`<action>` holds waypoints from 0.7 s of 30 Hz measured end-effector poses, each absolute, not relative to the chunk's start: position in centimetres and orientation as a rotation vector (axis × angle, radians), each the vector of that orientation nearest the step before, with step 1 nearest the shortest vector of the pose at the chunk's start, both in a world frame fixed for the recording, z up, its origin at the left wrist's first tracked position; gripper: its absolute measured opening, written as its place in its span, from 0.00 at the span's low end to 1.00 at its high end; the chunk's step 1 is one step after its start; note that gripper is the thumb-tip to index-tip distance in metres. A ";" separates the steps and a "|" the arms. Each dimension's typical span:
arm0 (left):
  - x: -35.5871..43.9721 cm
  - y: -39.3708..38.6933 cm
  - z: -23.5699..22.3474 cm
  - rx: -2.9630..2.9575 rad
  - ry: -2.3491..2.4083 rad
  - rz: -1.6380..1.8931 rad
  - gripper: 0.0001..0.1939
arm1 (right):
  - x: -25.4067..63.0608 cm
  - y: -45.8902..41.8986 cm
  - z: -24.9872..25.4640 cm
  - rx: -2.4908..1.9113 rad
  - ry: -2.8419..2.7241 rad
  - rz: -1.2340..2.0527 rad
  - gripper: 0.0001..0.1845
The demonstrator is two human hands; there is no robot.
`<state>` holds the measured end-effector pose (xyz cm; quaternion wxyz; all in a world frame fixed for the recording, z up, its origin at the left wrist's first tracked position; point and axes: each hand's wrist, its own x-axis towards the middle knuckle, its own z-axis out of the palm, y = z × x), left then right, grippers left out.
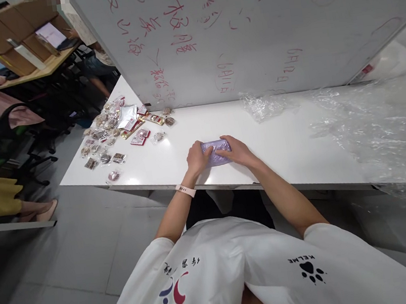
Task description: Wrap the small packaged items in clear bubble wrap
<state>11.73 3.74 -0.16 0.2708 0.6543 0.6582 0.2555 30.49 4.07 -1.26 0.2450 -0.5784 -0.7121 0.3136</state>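
Note:
Between my two hands, low over the white table [174, 163], is a purple packet [218, 158] in shiny clear plastic wrap. My left hand [198, 158] grips its left end, with the thumb lying on top. At the right end my right hand [238, 151] holds it the same way, thumb over the upper face and fingers around the far side. The packet's underside is hidden, and I cannot tell what is inside the wrap.
Many small wrapped snacks [105, 158] and a silver pouch [128, 116] lie at the table's left end. Clear plastic wrap [262, 105] sits near the whiteboard [248, 41], with a large heap of plastic sheeting [382, 123] at right. People sit by desks at far left.

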 end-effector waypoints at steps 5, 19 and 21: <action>11.9 2.5 0.4 1.599 1.255 0.819 0.14 | 32.9 2.8 -0.3 -1.362 -1.864 1.226 0.36; 17.6 -2.1 0.5 2.032 1.179 1.002 0.24 | 48.7 -2.3 5.6 -1.462 -1.508 1.107 0.17; 16.3 -2.0 -1.7 2.190 1.433 1.041 0.22 | 54.4 -1.0 6.4 -1.610 -1.117 0.693 0.18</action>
